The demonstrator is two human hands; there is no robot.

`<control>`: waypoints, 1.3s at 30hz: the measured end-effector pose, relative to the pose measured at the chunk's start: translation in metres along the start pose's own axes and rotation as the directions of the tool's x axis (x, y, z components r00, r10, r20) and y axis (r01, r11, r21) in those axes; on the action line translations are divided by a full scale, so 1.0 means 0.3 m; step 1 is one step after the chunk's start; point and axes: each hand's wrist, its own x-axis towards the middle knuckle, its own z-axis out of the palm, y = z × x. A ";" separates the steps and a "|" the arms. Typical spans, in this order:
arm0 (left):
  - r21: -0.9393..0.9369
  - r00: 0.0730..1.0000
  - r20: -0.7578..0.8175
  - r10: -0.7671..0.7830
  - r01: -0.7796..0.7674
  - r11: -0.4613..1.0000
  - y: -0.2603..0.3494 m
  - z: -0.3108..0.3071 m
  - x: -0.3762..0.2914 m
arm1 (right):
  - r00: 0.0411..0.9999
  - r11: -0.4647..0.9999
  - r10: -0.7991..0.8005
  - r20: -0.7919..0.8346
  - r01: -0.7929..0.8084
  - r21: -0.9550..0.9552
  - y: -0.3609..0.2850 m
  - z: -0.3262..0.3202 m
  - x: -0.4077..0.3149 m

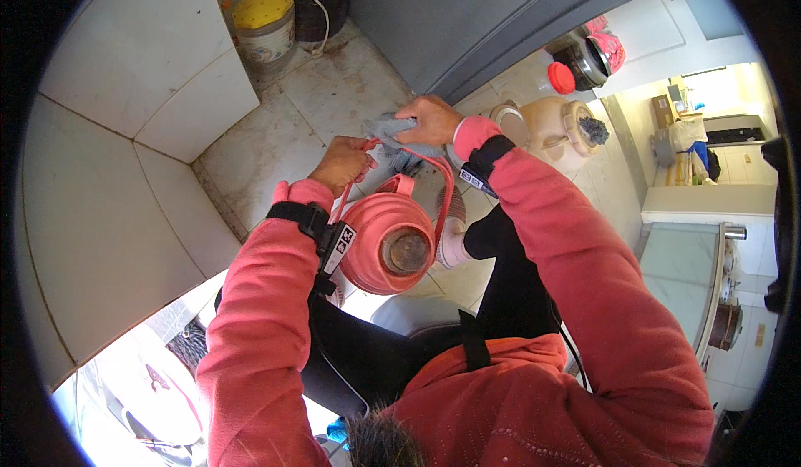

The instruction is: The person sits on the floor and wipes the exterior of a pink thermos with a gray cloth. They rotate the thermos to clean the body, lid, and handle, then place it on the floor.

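A pink plastic thermos flask (375, 242) with a cork stopper (405, 250) in its mouth stands between the person's legs. Its long pink carrying handle (448, 185) arches up towards both hands. My left hand (344, 163) grips the left part of that handle, fingers curled round it. In my right hand (428, 123) is a wet-looking grey cloth (391, 128), pressed against the top of the handle just right of my left hand. Part of the cloth hangs below the handle. The flask's lower body is hidden beneath its wide top.
A tiled wall block (131, 135) rises at left. A bucket with a yellow cover (264, 23) and a dark bucket (319, 4) stand beyond. Beside the grey door (475, 23) are a beige plastic jug (551, 129) and a red-lidded jar (561, 78).
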 end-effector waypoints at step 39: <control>-0.225 0.952 -0.247 -0.182 0.126 0.966 0.069 -0.007 -0.068 | 0.906 0.852 0.376 -0.195 -0.255 0.457 0.121 0.065 -0.278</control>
